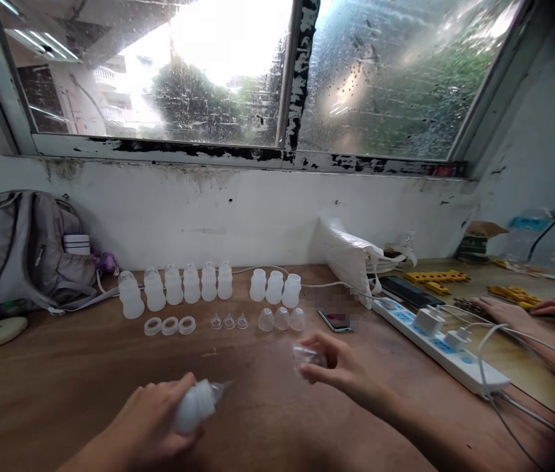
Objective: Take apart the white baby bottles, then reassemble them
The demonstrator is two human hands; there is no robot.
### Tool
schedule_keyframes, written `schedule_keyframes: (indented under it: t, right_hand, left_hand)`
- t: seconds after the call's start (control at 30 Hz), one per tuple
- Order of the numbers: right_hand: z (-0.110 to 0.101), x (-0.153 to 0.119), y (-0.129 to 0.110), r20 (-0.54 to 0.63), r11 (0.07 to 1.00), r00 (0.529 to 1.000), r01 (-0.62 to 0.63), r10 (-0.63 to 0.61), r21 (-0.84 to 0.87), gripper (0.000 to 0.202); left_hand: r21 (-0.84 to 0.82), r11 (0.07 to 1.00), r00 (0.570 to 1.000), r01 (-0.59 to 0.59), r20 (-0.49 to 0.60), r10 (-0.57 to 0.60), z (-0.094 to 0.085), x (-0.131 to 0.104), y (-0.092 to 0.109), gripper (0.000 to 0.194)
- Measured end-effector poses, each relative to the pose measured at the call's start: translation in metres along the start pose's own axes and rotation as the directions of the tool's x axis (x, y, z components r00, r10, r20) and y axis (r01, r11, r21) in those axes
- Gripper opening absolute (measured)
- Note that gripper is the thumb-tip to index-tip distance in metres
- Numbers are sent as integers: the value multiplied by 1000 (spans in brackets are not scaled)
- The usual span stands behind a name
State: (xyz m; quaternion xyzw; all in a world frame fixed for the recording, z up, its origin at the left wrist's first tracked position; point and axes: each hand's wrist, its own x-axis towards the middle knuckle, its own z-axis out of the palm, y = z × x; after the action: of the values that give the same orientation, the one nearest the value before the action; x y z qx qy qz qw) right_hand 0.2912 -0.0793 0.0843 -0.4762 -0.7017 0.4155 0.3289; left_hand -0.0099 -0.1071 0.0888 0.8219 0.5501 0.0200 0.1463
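Observation:
My left hand (159, 413) is wrapped round a baby bottle (193, 406), tilted to the right, with a collar and a clear nipple at its tip. To the right, my right hand (329, 362) pinches a clear cap (306, 357), apart from the bottle. Both hands are slightly blurred. Behind them lie three white rings (170, 326), three clear nipples (229, 320) and three clear caps (282, 318). Farther back, several capped baby bottles (191, 284) stand in a row at the left, and three bottles without tops (274, 286) stand to their right.
A white power strip (439, 344) with chargers and cables runs along the right. Near it are a phone (335, 320), a white bag (346, 252) and a black box (411, 292). Another person's hands (503, 311) work at far right. A grey backpack (31, 255) leans at left.

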Motion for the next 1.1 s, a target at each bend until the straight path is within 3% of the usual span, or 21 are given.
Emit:
schedule_keyframes:
  t: [0.07,0.17,0.3,0.4,0.5,0.6,0.7,0.8,0.83,0.9,1.0,1.1]
  right_hand:
    - [-20,4,14,-152,963,987,16,-59,-268,31]
    - [-34,16,37,-181,878,982,-34,-61,-478,30]
    - [-30,39,65,-206,784,978,-110,-24,-611,44]
    - [-30,55,77,-184,752,983,-117,-6,-649,43]
    - [-28,59,70,-210,675,977,-123,-48,-728,41]
    - [-11,50,40,-264,599,942,-93,-205,-796,37]
    - [19,39,2,-122,752,955,129,-270,-646,33]
    - [50,42,-24,42,921,985,172,-168,-349,34]
    - [58,46,-29,34,951,986,167,-164,-260,33]
    - [70,59,-35,-102,976,977,171,-185,-135,29]
    - [77,78,-39,-296,973,927,207,-229,-102,32]
    - [78,86,-42,-330,953,895,284,-301,-102,36]
  left_hand:
    - [-20,996,996,88,-30,-89,-1,0,-17,25]
    - [-24,995,992,100,-70,-102,2,7,-27,27]
    - [6,1000,996,29,-88,-28,6,22,-12,29]
    - [36,999,993,-18,-113,22,5,32,0,31]
    - [46,998,989,-51,-135,57,3,40,6,31]
    - [27,997,983,-74,-168,77,0,46,10,32]
    - [-28,994,968,-106,-232,97,-4,53,17,37]
    - [-82,985,953,-151,-278,123,-8,62,26,34]
    - [-104,981,948,-164,-293,127,-8,65,29,30]
    - [-170,968,937,-183,-330,119,-9,71,33,25]
    - [-312,926,926,-212,-367,88,-9,77,35,23]
    - [-442,860,926,-253,-369,83,-12,76,36,21]
